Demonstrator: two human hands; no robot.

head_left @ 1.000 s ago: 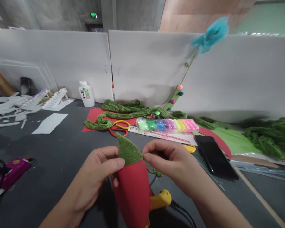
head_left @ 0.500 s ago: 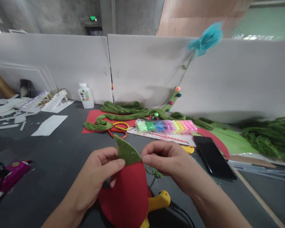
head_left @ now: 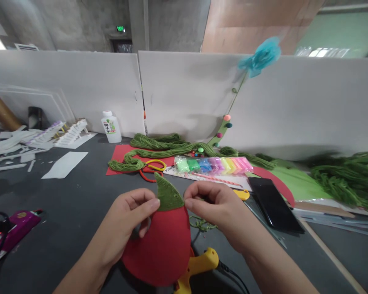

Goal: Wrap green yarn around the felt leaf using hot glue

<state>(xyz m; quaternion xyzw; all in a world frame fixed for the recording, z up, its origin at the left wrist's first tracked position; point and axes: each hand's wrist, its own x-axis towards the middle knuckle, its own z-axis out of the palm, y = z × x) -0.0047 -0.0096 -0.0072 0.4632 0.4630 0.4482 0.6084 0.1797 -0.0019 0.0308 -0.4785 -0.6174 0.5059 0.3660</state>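
Observation:
A red rounded cutout (head_left: 164, 249) is held up over the dark table, its pointed top covered with green yarn (head_left: 169, 198). My left hand (head_left: 135, 216) pinches its left edge, thumb in front where the green meets the red. My right hand (head_left: 213, 204) is closed with thumb and forefinger pressed together at the right corner of the green part; a strand between them is too small to make out. Below the cutout lies a yellow glue gun (head_left: 204, 261) with a black cord, partly hidden. Green yarn scraps (head_left: 202, 223) lie behind my right hand.
Behind are scissors (head_left: 155, 165), a green yarn skein (head_left: 159, 141), a pack of coloured clay (head_left: 213, 164), and a black phone (head_left: 274, 204). A white bottle (head_left: 111, 127) stands by the partition (head_left: 92, 81). A purple power strip (head_left: 20, 228) lies left, more yarn (head_left: 349, 175) right.
The cutout has turned slightly, so its green tip has shifted right and the red part shows more broadly. Both hands keep their closed grip. The view has tilted up a little.

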